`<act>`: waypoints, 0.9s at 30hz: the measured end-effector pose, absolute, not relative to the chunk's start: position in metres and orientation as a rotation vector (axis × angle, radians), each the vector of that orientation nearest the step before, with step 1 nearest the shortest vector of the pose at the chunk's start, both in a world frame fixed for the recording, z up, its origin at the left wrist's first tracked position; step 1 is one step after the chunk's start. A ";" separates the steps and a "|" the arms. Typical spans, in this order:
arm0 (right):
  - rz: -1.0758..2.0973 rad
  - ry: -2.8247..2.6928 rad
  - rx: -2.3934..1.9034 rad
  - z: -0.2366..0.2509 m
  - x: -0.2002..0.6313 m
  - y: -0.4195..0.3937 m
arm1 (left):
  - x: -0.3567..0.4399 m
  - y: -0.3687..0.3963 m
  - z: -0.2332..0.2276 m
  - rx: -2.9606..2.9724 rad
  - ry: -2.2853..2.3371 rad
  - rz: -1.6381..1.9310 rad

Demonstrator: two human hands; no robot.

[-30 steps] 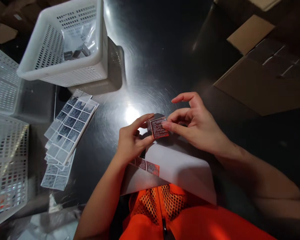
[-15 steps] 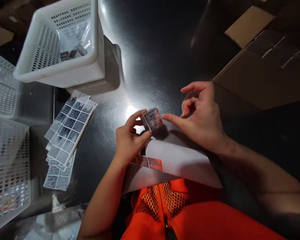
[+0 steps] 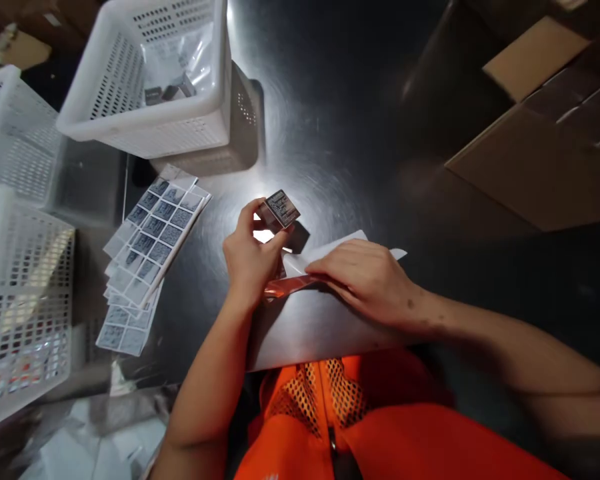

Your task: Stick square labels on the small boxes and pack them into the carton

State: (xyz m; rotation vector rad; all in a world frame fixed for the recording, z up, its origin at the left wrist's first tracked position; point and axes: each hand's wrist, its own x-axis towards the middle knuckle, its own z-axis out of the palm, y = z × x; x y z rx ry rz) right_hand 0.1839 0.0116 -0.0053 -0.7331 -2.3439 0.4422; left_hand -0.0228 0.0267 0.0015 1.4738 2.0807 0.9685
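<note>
Between the thumb and fingers of my left hand (image 3: pixel 250 257) is a small square box (image 3: pixel 283 209), its printed top face tilted up toward me. Lower down, my right hand (image 3: pixel 363 277) pinches the edge of a sticker sheet (image 3: pixel 300 262), which bends up off the metal table with its white backing showing. A strip of reddish, shiny stickers shows along the fold between the hands. Left of my left hand lies a fanned stack of sticker sheets (image 3: pixel 155 230) printed with dark square labels.
A white perforated basket (image 3: pixel 145 127) holding small boxes and a clear bag stands at the back left. More white baskets (image 3: pixel 30 293) line the left side. Cardboard boxes (image 3: pixel 535 160) are at the right. A plastic bag with white pieces (image 3: pixel 95 440) lies lower left.
My right hand has come down from beside the box and now grips the sheet, lifting and bending it. My left hand still holds the box, now turned to a different angle.
</note>
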 end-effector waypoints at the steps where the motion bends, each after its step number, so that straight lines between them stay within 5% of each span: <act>1: 0.397 -2.341 -0.721 -0.005 0.184 0.011 | -0.024 0.028 0.000 1.472 2.080 0.979; 6: 0.120 -2.279 -0.388 0.007 0.181 0.007 | -0.029 0.036 -0.006 1.470 1.984 1.179; 13: 1.035 -1.579 -0.440 0.033 0.204 0.011 | -0.021 0.033 -0.008 0.931 1.298 1.316; 20: 0.872 -1.798 -0.704 0.006 0.202 0.034 | -0.002 0.012 0.002 0.903 0.977 1.075; 27: 0.378 -2.006 -0.673 0.007 0.202 0.023 | -0.015 0.010 -0.001 1.822 1.348 1.037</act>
